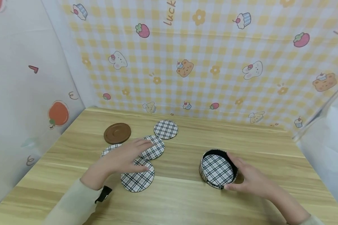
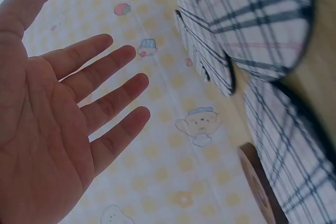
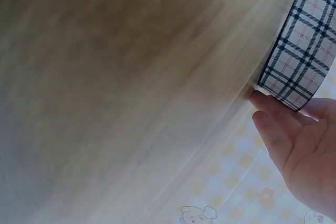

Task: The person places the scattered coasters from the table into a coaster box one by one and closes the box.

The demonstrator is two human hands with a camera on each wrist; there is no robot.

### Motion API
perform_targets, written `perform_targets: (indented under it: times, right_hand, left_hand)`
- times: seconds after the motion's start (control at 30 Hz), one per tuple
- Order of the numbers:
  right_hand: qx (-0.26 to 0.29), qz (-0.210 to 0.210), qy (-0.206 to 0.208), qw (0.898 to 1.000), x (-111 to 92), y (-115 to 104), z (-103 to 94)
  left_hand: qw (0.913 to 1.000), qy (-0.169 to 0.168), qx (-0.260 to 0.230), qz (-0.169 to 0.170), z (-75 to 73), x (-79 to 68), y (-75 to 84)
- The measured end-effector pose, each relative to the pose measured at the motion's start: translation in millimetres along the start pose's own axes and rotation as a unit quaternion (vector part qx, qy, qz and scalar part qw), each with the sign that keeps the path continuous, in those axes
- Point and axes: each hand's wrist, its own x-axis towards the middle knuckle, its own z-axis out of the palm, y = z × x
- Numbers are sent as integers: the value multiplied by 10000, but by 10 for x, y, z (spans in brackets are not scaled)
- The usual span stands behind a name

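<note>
My left hand (image 1: 124,157) is held over several round plaid coasters, fingers straight and spread, nothing in its grasp. Of these, the near coaster (image 1: 136,182) and the middle coaster (image 1: 156,149) lie partly under it. The left coaster (image 1: 109,150) is mostly hidden by the hand. A far coaster (image 1: 166,129) shows whole. On the right, my right hand (image 1: 252,179) grips the side of a round plaid coaster holder (image 1: 204,177), thumb at the near rim and fingers at the far one. Inside the holder lies a plaid disc (image 1: 217,169). The right wrist view shows fingers against the holder's wall (image 3: 299,51).
A brown round disc (image 1: 117,133) with a ringed centre lies behind the left coaster. Everything rests on a wood-grain table (image 1: 180,200). A yellow checked cloth (image 1: 169,62) hangs along the back, with white printed sheeting (image 1: 25,93) at the left.
</note>
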Motion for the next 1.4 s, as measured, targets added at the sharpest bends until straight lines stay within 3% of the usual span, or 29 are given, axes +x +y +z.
perform_targets:
  times: [0.13,0.37,0.77,1.13,1.4]
  right_hand:
    - [-3,-37,9,10000,5,-6,6]
    - [-36,-74,-89,9999,-7,-14,11]
    - [9,-108,-170,9998,-37,-36,26]
    - [53,-123,-157,9998,-12,-46,13]
    - [130,-148,-188,9996,2,-67,-5]
  left_hand:
    - [9999,96,99,-70,40,-122,-50]
    - [9991,-159,-162,-355,105,-245,-67]
    - [9960,-594,-448,-502,196,-319,-95]
    - [9960,-606,-516,-413,239,-378,-84]
    - [9946,-723,-484,-567,264,-375,-36]
